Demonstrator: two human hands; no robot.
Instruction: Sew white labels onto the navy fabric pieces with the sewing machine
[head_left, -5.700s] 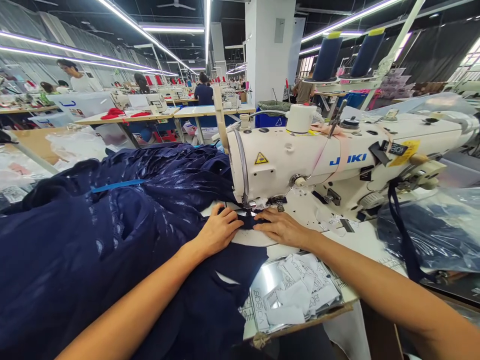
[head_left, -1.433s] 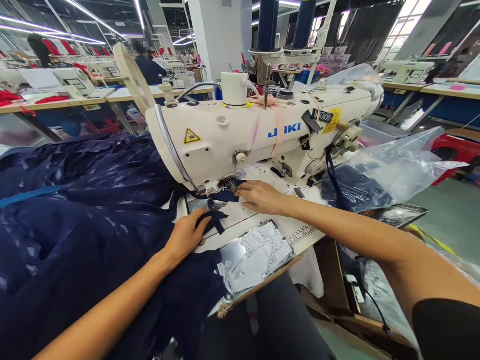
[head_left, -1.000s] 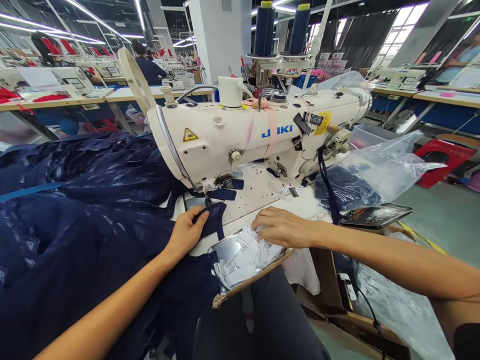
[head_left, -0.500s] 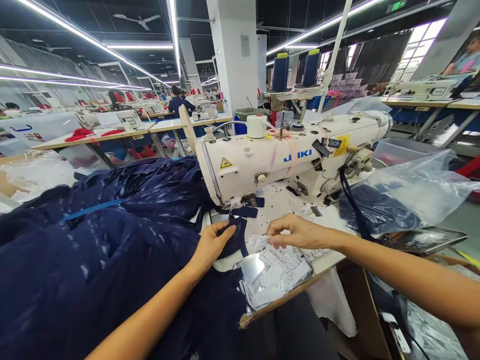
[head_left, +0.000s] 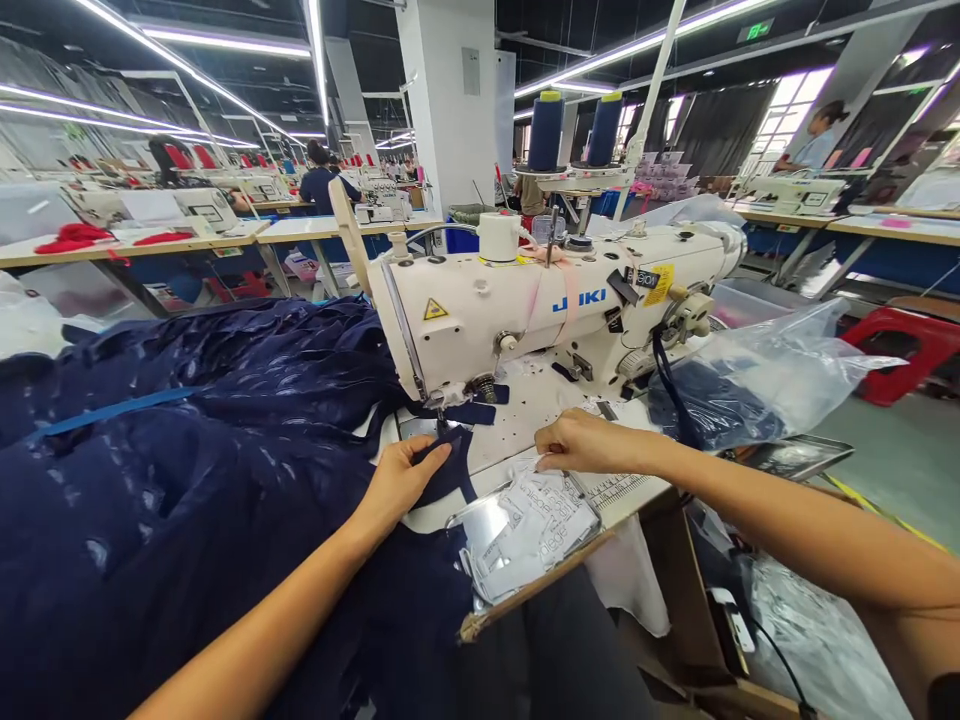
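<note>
My left hand (head_left: 401, 485) pinches the edge of a navy fabric piece (head_left: 454, 465) between thumb and fingers, just in front of the needle area of a white sewing machine (head_left: 465, 320). My right hand (head_left: 581, 440) is closed, its fingertips curled at the upper edge of a pile of white printed labels (head_left: 544, 520). A white label appears pinched there, partly hidden by the fingers. The pile lies on a shiny metal plate (head_left: 487, 525) at the table's front edge.
A large heap of navy garments (head_left: 187, 480) covers the left side, with a blue strip (head_left: 112, 410) across it. Right of the machine lies a clear plastic bag (head_left: 780, 370) with dark contents. Two navy thread cones (head_left: 546, 132) stand behind. A red stool (head_left: 892, 350) is at far right.
The view has turned slightly right, so everything sits further left. My left hand keeps its hold on the navy fabric. My right hand has drawn slightly up and away from it, fingers more curled.
</note>
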